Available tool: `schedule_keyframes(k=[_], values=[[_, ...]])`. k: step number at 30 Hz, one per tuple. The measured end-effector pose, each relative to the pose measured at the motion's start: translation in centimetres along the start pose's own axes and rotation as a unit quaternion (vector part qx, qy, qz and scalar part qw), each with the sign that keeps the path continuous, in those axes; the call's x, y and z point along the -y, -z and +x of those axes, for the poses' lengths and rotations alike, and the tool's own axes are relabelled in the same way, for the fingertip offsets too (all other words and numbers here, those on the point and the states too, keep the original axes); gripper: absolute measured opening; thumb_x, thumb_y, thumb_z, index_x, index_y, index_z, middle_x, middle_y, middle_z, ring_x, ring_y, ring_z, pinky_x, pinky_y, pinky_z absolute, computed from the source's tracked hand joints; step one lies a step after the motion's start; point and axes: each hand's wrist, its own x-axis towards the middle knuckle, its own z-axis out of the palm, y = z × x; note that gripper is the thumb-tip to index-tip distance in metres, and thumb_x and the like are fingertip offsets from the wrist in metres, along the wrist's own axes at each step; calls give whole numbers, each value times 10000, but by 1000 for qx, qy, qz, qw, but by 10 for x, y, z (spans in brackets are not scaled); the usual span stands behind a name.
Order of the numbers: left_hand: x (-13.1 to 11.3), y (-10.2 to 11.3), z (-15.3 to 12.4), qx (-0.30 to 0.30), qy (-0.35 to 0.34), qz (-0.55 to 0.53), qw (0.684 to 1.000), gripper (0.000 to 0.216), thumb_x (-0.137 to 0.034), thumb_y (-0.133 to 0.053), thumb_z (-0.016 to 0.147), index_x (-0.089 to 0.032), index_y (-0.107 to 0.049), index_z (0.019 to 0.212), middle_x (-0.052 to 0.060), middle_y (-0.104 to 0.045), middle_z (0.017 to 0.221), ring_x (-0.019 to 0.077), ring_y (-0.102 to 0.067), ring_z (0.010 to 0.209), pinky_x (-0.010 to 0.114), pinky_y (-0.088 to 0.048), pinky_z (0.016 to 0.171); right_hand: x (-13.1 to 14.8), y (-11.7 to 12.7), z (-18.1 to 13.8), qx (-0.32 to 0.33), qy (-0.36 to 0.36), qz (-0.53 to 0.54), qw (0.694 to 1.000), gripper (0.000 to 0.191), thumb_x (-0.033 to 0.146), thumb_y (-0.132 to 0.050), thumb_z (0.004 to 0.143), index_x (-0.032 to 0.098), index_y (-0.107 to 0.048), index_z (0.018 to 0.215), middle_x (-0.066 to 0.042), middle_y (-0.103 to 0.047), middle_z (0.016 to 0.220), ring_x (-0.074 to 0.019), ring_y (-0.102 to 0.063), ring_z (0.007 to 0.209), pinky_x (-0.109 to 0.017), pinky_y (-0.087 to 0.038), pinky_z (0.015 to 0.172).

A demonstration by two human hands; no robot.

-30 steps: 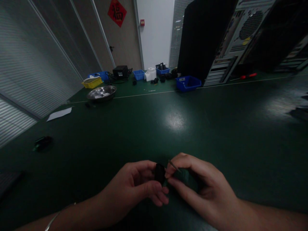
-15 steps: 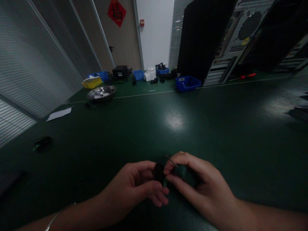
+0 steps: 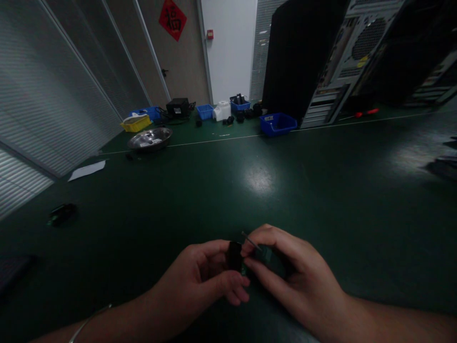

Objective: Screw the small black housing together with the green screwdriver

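My left hand (image 3: 200, 274) is closed on a small black part (image 3: 234, 256), held upright between thumb and fingers. A bit of green shows at its lower right edge; the part is too dark to name. Close beside it, my right hand (image 3: 296, 271) is closed around what looks like a small screwdriver (image 3: 264, 254), with a green handle partly hidden in the palm. Its thin metal shaft sticks out up and to the left. The right thumb and index fingertips meet at the black part's right side; whether they pinch something tiny there is hidden.
On the green table (image 3: 200, 190), a dark green-and-black piece (image 3: 62, 214) lies at left, near a white paper (image 3: 87, 170). Further back stand a metal bowl (image 3: 150, 139), a yellow tray (image 3: 136, 124), a blue bin (image 3: 278, 125) and a large black computer case (image 3: 300, 62).
Both hands stay close together in nearly the same place. The screwdriver and right fingertips have shifted slightly to the left. Nothing was let go.
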Motion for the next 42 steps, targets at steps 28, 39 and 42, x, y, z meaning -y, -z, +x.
schedule_keyframes(k=[28, 39, 42], values=[[-1, -5, -3, 19, -27, 72, 997, 155, -226, -646, 916, -141, -661, 1045, 21, -665, 794, 141, -629, 717, 267, -517, 679, 2, -2, 2, 26, -19, 16, 999, 112, 155, -668, 887, 221, -665, 977, -28, -685, 863, -181, -667, 781, -281, -549, 686], [-31, 42, 6, -240, -144, 7, 960, 208, -217, -649, 934, -74, -683, 1080, 156, -767, 957, 249, -736, 763, 337, -601, 684, 3, 14, 2, 14, -80, 32, 996, 174, 64, -594, 884, 211, -646, 964, -15, -676, 888, -155, -653, 815, -253, -521, 721], [-52, 92, 12, -372, -245, -22, 895, 170, -105, -513, 994, -133, -667, 1059, 51, -735, 942, 148, -702, 802, 256, -573, 773, -2, 19, 3, 11, -118, 40, 992, 149, 89, -594, 888, 212, -633, 965, -7, -662, 866, -131, -622, 689, -217, -509, 574]])
